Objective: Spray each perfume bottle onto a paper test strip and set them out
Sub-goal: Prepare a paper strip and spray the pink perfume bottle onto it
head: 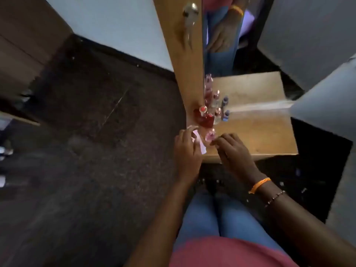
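1. Holding a pale paper test strip [199, 142], the left hand [187, 149] sat at the near left corner of the wooden table [265, 135]; fingers curled round the strip, thumb towards 12 o'clock; the strip ran slantwise from 11 to 5 o'clock across the palm side.
2. Right hand [232, 151] lay at 3 o'clock of the left, close but apart from it; fingers bent, fingertips towards 10 o'clock at a small pink perfume bottle [210, 135]; fingertips were at the bottle's base, but blur kept me from telling whether they pinched it or merely touched it.
3. Small pink bottle stood on the table between the two hands, just beside the strip's upper end.
4. Red perfume bottle [204, 117] with round cap stood at 12 o'clock of the pink one, by the table's left edge; a clear bottle [217, 116] just at its 3 o'clock; a blue-capped bottle [225, 115] further to 3 o'clock; details blurred.
5. Mirror [221, 45] rose at the table's far edge, doubling the bottles; wooden panel [183, 54] with a metal handle [189, 16] at its 9 o'clock.
6. Orange wristband [259, 185] and a beaded bracelet [274, 198] on the right wrist; blue jeans [212, 218] and pink shirt [231, 253] at 6 o'clock; dark floor [86, 132] at 9 o'clock.
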`<state>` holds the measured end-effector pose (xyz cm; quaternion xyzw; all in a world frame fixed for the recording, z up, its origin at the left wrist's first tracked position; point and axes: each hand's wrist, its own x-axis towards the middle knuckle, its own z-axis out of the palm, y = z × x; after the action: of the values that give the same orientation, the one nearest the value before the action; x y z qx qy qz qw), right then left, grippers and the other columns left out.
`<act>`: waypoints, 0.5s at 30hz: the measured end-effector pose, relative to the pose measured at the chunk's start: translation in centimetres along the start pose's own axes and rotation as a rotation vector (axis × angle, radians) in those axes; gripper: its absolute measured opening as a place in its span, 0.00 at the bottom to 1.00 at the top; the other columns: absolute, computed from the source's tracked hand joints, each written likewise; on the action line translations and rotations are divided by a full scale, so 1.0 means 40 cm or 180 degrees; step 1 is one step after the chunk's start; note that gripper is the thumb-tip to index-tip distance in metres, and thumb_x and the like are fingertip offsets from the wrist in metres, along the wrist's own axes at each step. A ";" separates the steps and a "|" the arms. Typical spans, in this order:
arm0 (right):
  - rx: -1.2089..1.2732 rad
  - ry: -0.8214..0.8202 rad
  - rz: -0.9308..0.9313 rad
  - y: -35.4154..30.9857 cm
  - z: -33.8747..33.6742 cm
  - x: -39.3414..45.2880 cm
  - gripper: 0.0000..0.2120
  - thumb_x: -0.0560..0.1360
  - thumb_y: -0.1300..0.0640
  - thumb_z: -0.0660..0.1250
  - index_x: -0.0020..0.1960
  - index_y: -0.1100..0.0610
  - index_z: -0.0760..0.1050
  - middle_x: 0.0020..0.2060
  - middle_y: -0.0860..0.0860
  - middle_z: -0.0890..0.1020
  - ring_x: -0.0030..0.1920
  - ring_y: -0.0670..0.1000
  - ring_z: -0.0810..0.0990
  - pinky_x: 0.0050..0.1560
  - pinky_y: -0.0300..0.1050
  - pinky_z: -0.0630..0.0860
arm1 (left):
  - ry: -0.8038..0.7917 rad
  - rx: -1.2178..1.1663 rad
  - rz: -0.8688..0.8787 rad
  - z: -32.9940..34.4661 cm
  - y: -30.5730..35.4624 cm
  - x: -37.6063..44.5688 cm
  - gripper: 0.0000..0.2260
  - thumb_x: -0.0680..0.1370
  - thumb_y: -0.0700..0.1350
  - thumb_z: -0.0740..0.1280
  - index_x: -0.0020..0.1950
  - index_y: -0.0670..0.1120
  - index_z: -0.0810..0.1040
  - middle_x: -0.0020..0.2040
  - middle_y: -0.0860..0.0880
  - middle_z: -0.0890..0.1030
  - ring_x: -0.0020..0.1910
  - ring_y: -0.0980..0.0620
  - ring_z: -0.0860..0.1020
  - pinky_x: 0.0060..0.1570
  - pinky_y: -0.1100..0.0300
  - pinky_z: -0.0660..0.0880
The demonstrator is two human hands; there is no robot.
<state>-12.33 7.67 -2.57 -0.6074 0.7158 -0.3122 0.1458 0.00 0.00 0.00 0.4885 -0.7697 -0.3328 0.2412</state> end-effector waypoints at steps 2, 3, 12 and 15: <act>0.0200 -0.0054 0.0605 0.035 0.074 -0.007 0.09 0.73 0.70 0.63 0.49 0.62 0.77 0.47 0.59 0.79 0.46 0.62 0.75 0.45 0.51 0.72 | -0.0340 0.0245 -0.0235 0.042 -0.068 0.000 0.12 0.75 0.37 0.61 0.56 0.43 0.77 0.53 0.44 0.79 0.51 0.45 0.75 0.53 0.50 0.72; 0.0317 -0.0090 0.0898 0.050 0.115 -0.010 0.09 0.73 0.70 0.63 0.49 0.62 0.78 0.47 0.60 0.79 0.47 0.62 0.76 0.47 0.50 0.71 | -0.0545 0.0349 -0.0323 0.062 -0.106 -0.001 0.11 0.74 0.36 0.62 0.55 0.43 0.78 0.53 0.44 0.79 0.51 0.44 0.75 0.53 0.51 0.72; 0.0231 0.0288 0.1557 0.089 0.332 0.006 0.10 0.75 0.65 0.63 0.56 0.65 0.74 0.53 0.63 0.77 0.48 0.66 0.77 0.41 0.57 0.75 | -0.0581 0.0069 -0.0659 0.220 -0.283 0.020 0.19 0.78 0.40 0.59 0.69 0.43 0.67 0.62 0.41 0.71 0.59 0.45 0.73 0.53 0.56 0.72; 0.0057 0.0495 0.1507 0.104 0.350 0.006 0.10 0.76 0.61 0.65 0.55 0.64 0.75 0.51 0.62 0.78 0.46 0.64 0.77 0.39 0.52 0.72 | -0.0406 0.0056 -0.0544 0.245 -0.313 0.012 0.20 0.77 0.40 0.61 0.70 0.43 0.67 0.60 0.42 0.71 0.57 0.44 0.74 0.53 0.53 0.74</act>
<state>-7.40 3.93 -15.79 -0.3955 0.8445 -0.3214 0.1647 0.39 -1.48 -15.81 0.5323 -0.7419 -0.3758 0.1582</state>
